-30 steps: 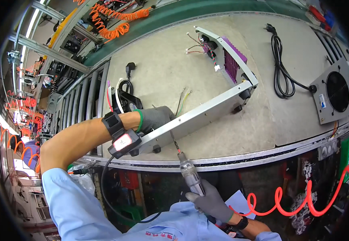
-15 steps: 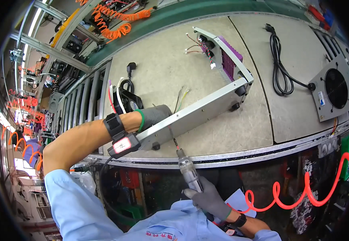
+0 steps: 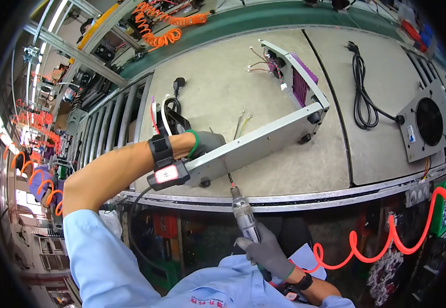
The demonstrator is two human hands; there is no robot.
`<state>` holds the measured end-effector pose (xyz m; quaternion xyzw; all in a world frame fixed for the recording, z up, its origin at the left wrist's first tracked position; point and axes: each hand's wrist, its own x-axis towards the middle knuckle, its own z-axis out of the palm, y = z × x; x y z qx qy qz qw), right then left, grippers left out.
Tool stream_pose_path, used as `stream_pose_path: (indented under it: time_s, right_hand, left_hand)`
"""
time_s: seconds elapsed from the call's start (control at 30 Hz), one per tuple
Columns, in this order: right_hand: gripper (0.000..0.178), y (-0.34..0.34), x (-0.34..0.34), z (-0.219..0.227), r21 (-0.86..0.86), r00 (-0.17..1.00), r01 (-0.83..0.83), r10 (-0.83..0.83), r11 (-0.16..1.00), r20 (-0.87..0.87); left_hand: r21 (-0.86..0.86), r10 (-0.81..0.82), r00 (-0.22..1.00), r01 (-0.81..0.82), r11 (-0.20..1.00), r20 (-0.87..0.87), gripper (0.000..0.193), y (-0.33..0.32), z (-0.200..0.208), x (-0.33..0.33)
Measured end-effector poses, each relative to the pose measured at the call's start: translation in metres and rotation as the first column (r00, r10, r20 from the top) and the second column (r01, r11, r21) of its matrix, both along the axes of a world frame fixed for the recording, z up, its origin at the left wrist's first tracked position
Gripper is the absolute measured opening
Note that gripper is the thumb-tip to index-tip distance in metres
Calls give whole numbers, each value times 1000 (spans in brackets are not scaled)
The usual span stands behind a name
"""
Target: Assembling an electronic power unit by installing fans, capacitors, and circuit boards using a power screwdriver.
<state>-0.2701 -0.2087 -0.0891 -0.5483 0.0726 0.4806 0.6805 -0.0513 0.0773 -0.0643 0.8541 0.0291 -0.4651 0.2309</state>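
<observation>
A grey metal chassis (image 3: 264,145) stands on edge on the workbench, its long panel toward me, with purple finned heatsinks (image 3: 301,84) and loose wires at its far right part. My left hand (image 3: 208,142), in a grey glove with a green cuff, reaches behind the panel's left part; its fingers are hidden there. My right hand (image 3: 266,252), also gloved, is closed around a silver powered screwdriver (image 3: 244,218). The driver's long bit points up at the lower part of the panel; its tip seems to touch it. A labelled black block (image 3: 168,175) with a cable sits at the panel's left end.
Beyond my left wrist lie a black fan (image 3: 177,123) and a black plug (image 3: 180,82). At right are a coiled power cord (image 3: 362,102) and a grey panel with a round grille (image 3: 411,134). A red coiled hose (image 3: 356,256) crosses below the bench's metal edge (image 3: 305,201).
The whole view has shifted slightly, so the bench appears a little lower and farther right. Both hands and the screwdriver keep nearly the same places against the chassis.
</observation>
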Motion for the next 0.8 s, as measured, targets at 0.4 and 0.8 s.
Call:
stream_pose_path:
  time_s: [0.4,0.8]
  right_hand:
    - [43,4,-1,1,4,1000,12,-12,1000,3]
    - [58,-74,-22,5,-286,844,-86,222,954,488]
  left_hand:
    - [-95,-11,999,6,995,-50,43,22,-44,16]
    - [103,-104,906,67,992,409,57,-53,98,8]
